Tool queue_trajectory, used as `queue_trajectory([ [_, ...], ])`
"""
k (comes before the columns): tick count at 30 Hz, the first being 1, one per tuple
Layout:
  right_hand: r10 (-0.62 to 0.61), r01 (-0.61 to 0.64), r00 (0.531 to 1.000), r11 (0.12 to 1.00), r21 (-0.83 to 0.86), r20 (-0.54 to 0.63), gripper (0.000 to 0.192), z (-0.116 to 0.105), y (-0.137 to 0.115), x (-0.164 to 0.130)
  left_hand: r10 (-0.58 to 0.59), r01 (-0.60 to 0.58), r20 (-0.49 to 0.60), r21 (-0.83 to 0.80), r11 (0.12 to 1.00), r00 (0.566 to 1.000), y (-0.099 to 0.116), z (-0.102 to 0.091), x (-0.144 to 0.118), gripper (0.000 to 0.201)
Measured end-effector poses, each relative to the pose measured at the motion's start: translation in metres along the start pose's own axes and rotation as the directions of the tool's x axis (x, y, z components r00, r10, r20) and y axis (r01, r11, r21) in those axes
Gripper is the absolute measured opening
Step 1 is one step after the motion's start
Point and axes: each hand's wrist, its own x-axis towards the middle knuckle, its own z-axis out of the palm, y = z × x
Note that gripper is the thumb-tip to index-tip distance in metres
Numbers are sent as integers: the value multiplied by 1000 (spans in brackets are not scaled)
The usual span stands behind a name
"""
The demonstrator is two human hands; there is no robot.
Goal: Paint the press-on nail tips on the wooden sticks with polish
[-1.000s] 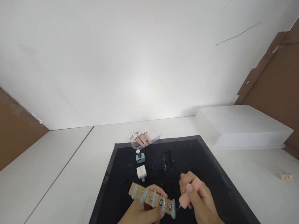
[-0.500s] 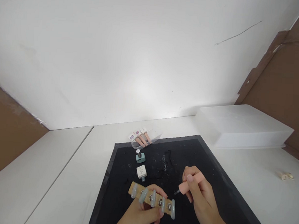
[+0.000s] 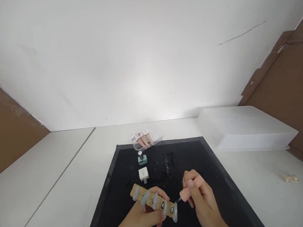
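Head view: left hand (image 3: 142, 217) fingers pinch a tan wooden strip of pale blue false nails (image 3: 154, 201), long axis left-to-right, above the black mat (image 3: 213, 183). Right hand (image 3: 200, 199) fingers pinch a peach-handled polish brush (image 3: 188, 192), tip just beside the rightmost nail.

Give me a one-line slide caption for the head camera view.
Left hand holds a wooden strip of pale nail tips while right hand brings a pink-handled brush to the end tip, over a black mat.

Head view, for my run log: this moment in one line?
left hand: holds nail strip | right hand: holds brush at end nail | mat
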Motion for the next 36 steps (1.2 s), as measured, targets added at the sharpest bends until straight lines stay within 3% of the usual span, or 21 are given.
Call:
queue_trajectory([
  [22, -42, 42, 999, 999, -33, -15, 44, 0, -3, 3, -13, 12, -10, -25, 1000, 1000, 2, 1, -2, 34],
  [27, -23, 23, 1000, 999, -29, -12, 38, 0, -5, 4, -5, 5, -5, -12, 1000, 1000, 1, 0, -2, 35],
  [33, -94, 96, 995, 994, -51, 32, 32, -2, -12, 6, -40, 40, 22, -20, 999, 999, 8, 2, -1, 41],
  [36, -56, 60, 997, 996, -70, 52, 29, -4, -15, 7, -49, 50, 24, -18, 999, 998, 9, 2, 0, 42],
])
